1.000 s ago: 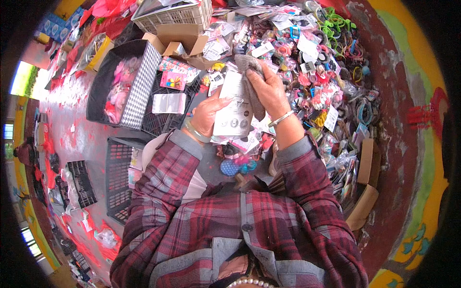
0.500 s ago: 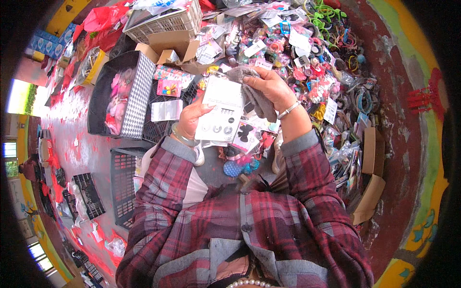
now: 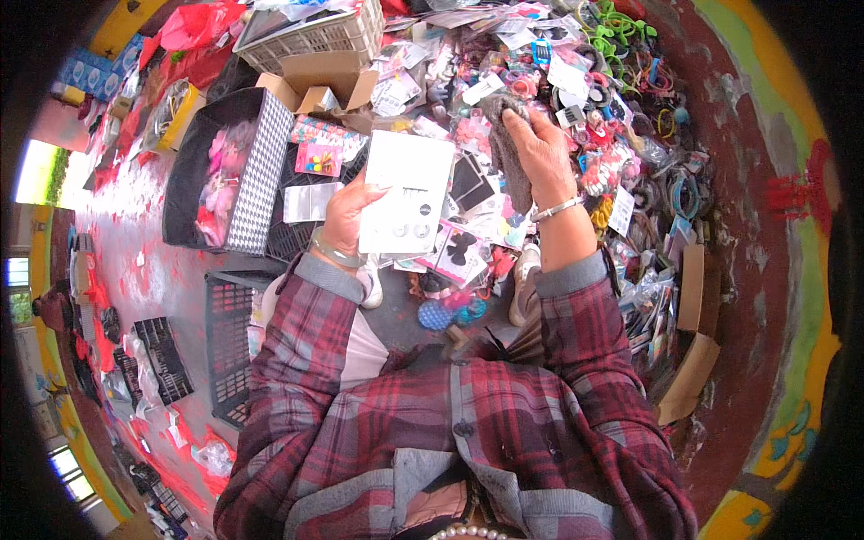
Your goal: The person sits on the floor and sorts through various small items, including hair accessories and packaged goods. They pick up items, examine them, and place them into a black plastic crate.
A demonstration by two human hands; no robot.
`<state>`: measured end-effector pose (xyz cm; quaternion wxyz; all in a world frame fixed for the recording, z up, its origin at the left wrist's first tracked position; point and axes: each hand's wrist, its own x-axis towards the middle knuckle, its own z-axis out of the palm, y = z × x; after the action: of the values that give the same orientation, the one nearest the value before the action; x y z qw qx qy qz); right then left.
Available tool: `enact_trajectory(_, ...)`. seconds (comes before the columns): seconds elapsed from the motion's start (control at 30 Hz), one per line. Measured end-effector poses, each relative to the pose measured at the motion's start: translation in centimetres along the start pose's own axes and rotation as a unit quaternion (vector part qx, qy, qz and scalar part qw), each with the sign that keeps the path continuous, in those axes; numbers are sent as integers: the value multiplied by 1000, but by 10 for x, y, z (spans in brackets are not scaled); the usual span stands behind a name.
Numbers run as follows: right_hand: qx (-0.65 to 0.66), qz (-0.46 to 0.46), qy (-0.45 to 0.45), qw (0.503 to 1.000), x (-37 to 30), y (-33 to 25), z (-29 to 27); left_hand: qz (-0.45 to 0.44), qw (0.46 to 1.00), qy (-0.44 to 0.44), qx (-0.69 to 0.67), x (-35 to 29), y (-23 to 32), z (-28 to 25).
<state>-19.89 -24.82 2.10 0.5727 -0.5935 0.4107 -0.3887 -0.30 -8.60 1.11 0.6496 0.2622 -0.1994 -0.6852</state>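
Note:
My left hand [image 3: 346,214] is closed on the left edge of a white printed card [image 3: 408,191], thumb lying over its face. The card has small dark round marks and a short row of print, and is held upright above the pile. To its right, my right hand [image 3: 545,160] grips a grey-brown cloth [image 3: 511,153] that hangs down below the fingers. Under and beside the card are a packaged black bow [image 3: 461,247] and dark square pieces [image 3: 472,182] among loose packets. The fingers behind the card are hidden.
A large heap of hair accessories and packets [image 3: 576,135] spreads ahead and right. On the left are a houndstooth-patterned bin [image 3: 256,180] with pink items, an opened cardboard box [image 3: 324,85], a pale plastic crate [image 3: 310,40] and a black crate [image 3: 229,346]. Cardboard flaps [image 3: 691,288] stand at right.
My right hand has moved right and slightly up with the cloth, away from the card. The card has shifted a little left in my left hand, uncovering dark squares beside it.

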Motion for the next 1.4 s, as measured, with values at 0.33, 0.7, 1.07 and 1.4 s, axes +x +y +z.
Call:
enact_trajectory(0.33,-241,-372,-32,896,-35,-11,57,-27,999,-14,35,8,-18,10)
enact_trajectory(0.7,-287,-224,0,931,-6,13,11,-10,999,3,49,0,-3,4)
enact_trajectory(1.07,-306,-426,-35,851,-28,-4,49,-32,997,-14,70,4,-12,5)
enact_trajectory(1.4,293,19,-14,956,-2,-9,5,-16,995,28,91,0,0,-1)
